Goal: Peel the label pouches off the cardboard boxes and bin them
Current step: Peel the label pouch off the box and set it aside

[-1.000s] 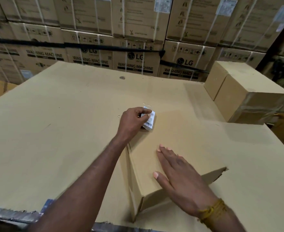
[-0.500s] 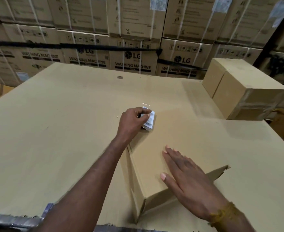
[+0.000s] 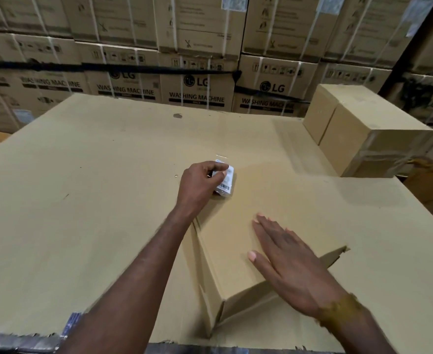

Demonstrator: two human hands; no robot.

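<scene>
A small flattened cardboard box (image 3: 258, 200) lies on a large cardboard sheet (image 3: 70, 200) in front of me. At its far left corner is a clear label pouch (image 3: 225, 181) with a white barcode slip inside. My left hand (image 3: 201, 185) pinches the pouch with curled fingers and thumb, lifting its near edge off the box. My right hand (image 3: 289, 261) lies flat with straight fingers on the near part of the box, pressing it down. A yellow band sits on the right wrist.
Two plain taped cartons (image 3: 363, 131) stand at the far right on the sheet. Behind it rises a wall of stacked washing machine boxes (image 3: 197, 90), some with labels high up. A torn flap (image 3: 335, 256) sticks out of the small box at the right.
My right hand has slid a little toward me along the box top. My left hand keeps its pinch on the pouch in the same spot.
</scene>
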